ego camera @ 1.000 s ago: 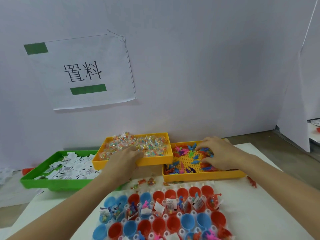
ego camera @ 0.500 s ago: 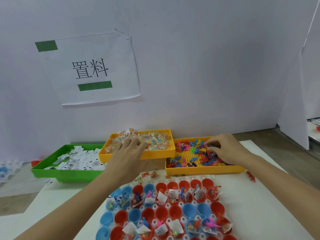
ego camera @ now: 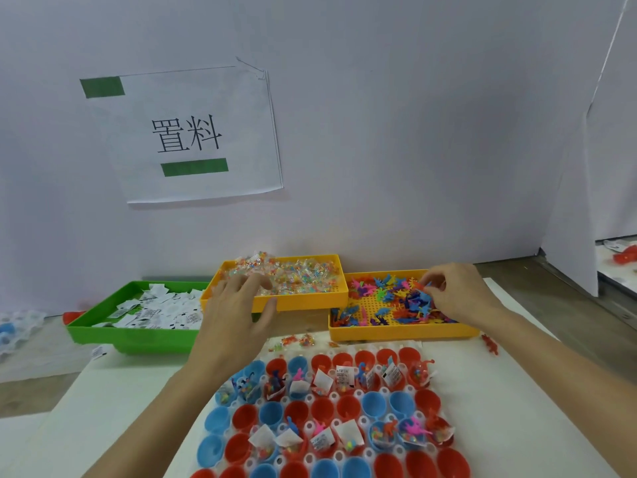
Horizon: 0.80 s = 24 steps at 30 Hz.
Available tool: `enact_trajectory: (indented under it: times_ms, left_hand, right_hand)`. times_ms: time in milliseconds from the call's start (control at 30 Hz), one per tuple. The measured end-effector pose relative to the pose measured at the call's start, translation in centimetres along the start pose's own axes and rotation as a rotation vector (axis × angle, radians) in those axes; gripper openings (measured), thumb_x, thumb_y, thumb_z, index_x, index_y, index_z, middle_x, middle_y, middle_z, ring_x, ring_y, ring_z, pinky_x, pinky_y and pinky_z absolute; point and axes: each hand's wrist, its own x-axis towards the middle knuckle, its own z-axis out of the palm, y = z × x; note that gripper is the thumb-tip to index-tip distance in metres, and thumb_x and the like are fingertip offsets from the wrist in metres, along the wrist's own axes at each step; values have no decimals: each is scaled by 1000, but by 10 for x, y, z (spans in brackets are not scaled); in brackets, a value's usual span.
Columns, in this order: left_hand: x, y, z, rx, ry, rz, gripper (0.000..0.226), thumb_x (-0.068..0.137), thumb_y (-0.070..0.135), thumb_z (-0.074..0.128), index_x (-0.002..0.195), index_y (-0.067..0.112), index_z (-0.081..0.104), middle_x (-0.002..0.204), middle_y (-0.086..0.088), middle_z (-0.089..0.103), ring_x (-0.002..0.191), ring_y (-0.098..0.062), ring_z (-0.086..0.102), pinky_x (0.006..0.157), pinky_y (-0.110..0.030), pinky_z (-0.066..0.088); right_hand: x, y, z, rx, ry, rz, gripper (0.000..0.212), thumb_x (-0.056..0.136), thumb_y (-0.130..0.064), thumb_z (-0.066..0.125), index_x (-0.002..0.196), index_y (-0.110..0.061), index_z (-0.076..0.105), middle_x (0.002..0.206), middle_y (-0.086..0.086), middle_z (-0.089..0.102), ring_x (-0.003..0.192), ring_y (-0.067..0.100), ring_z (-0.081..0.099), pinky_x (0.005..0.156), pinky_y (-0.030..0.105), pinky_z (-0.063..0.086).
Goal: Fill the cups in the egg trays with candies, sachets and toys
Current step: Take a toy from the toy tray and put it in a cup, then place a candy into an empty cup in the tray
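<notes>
The left hand [ego camera: 238, 315] hangs spread and loose over the near edge of the yellow tray of candies [ego camera: 296, 279], holding nothing I can see. The right hand [ego camera: 458, 293] reaches into the yellow tray of toys [ego camera: 386, 305], fingers curled and pinching among the small figures. A green tray of sachets [ego camera: 151, 310] sits to the left. Nearer, on the white surface [ego camera: 113, 408], the egg tray [ego camera: 331, 419] holds red and blue cups, some filled.

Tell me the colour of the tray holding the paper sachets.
Green tray, at the left in the head view.
</notes>
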Motion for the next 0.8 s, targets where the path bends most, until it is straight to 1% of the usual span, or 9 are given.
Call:
enact_trajectory:
  times_ms: [100, 167, 300, 433, 500, 567, 667, 733, 800]
  left_hand:
    - [-7, -5, -4, -116, 5, -81, 6, 95, 23, 59, 101, 26, 59, 105, 7, 57, 104, -18, 50, 90, -38, 43]
    - [-12, -5, -6, -159, 17, -110, 8, 95, 19, 60, 98, 27, 59, 103, 7, 58, 99, -18, 52, 85, -35, 43]
    - [-20, -5, -8, -233, 64, -149, 10, 95, 13, 59, 99, 23, 61, 103, 4, 62, 95, -15, 55, 81, -31, 43]
    - [-26, -3, -13, -306, 145, -172, 12, 94, 10, 60, 98, 22, 62, 100, 4, 62, 91, -5, 55, 75, -25, 42]
    - [-26, -3, -15, -340, 167, -189, 12, 95, 10, 59, 98, 21, 63, 98, 5, 63, 91, -6, 57, 75, -28, 46]
    - [-27, -2, -18, -381, 189, -208, 11, 95, 12, 59, 96, 22, 64, 92, 8, 65, 87, -6, 60, 71, -25, 48]
    - [-28, 1, -23, -463, 169, -228, 15, 95, 13, 59, 90, 25, 66, 83, 11, 66, 81, 0, 61, 61, -9, 43]
    - [-28, 6, -26, -497, 109, -198, 16, 94, 12, 61, 87, 25, 67, 78, 9, 68, 77, -2, 62, 61, -7, 43]
    - [-29, 11, -29, -517, 44, -143, 17, 93, 12, 62, 85, 26, 68, 76, 8, 69, 75, -6, 63, 63, -11, 45]
  right_hand:
    - [-6, -4, -5, -103, -189, 14, 21, 85, -31, 79, 99, -17, 76, 99, -2, 69, 87, 12, 61, 78, 28, 52]
    - [-9, -8, -4, -132, -217, 43, 24, 82, -28, 81, 101, -14, 75, 105, 2, 67, 91, 14, 59, 80, 27, 51]
    - [-12, -12, -1, -89, -151, 68, 8, 85, -16, 79, 88, -16, 72, 113, 8, 68, 96, 19, 60, 81, 29, 50]
    - [-14, -7, 3, -14, -114, 103, 17, 84, -14, 79, 78, -21, 64, 103, 6, 68, 84, 14, 58, 69, 22, 44]
    - [-16, -6, 3, 51, -35, 113, 19, 84, -12, 79, 75, -21, 66, 96, 5, 70, 77, 9, 57, 61, 17, 40]
    - [-19, -8, 2, 115, 85, 123, 12, 84, -12, 79, 77, -18, 71, 88, 4, 71, 72, 5, 57, 58, 13, 38]
    - [-28, -21, 0, 220, 209, 113, 4, 86, -14, 77, 89, -13, 77, 84, -1, 70, 73, 0, 59, 59, 11, 38]
    - [-36, -36, -3, 319, 226, 91, 6, 87, -14, 75, 92, -16, 77, 83, -6, 72, 77, 1, 64, 59, 11, 41]
    - [-45, -58, -8, 418, 203, 42, 7, 88, -15, 75, 91, -20, 77, 79, -12, 72, 73, 1, 69, 57, 7, 45]
